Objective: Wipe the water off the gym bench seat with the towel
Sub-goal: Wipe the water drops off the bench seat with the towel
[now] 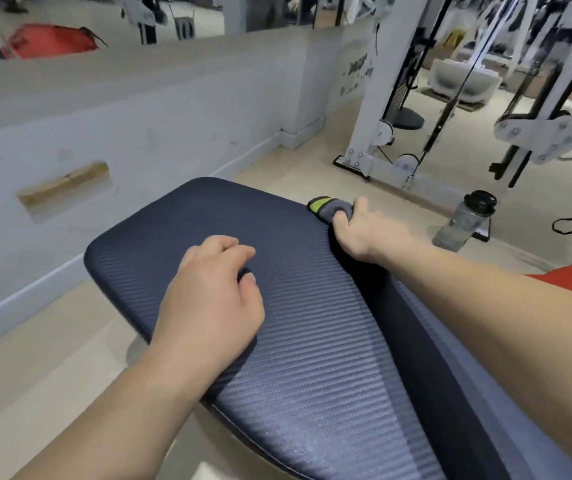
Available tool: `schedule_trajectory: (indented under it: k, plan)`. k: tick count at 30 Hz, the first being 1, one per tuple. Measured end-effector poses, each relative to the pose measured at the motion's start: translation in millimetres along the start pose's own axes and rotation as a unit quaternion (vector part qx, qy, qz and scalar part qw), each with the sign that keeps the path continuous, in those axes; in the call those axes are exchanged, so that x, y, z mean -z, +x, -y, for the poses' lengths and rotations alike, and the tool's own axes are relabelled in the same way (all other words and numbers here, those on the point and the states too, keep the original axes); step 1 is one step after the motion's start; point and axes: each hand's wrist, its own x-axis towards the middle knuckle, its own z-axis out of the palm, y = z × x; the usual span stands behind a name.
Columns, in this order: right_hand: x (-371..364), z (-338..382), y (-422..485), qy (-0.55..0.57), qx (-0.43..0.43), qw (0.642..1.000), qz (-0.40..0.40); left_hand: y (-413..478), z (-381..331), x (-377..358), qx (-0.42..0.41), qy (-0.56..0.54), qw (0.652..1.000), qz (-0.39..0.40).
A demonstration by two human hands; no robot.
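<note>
Beside bench seat (312, 306), water bottle (464, 220) on floor, right hand (364, 230) gripping towel (329, 207)

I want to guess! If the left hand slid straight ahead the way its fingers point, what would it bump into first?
Probably nothing on the seat: the left hand points over bare padding. The towel, in the right hand, sits off to the right.

The left hand (213, 299) rests on the bench seat (312, 341). The right hand (364, 230) grips the towel (329, 207) at the seat's far edge.
</note>
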Motion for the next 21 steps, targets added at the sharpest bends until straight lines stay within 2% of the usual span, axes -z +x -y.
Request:
schedule_trajectory:
  k: [10, 14, 17, 21]
  plan:
    - [-24, 175, 37, -0.01, 0.095, 0.995, -0.023, 5, 81, 47, 0.116, 0.075, 0.989, -0.047]
    - [-36, 234, 34, -0.042, 0.153, 0.987, -0.01, 2, 107, 59, 0.159, 0.042, 0.983, -0.08]
    - [-42, 273, 17, -0.061, 0.254, 0.965, 0.0, 1, 117, 66, 0.188, 0.01, 0.977, -0.097]
    - [-54, 304, -33, -0.076, 0.412, 0.908, 0.017, -2, 123, 78, 0.227, -0.015, 0.965, -0.127]
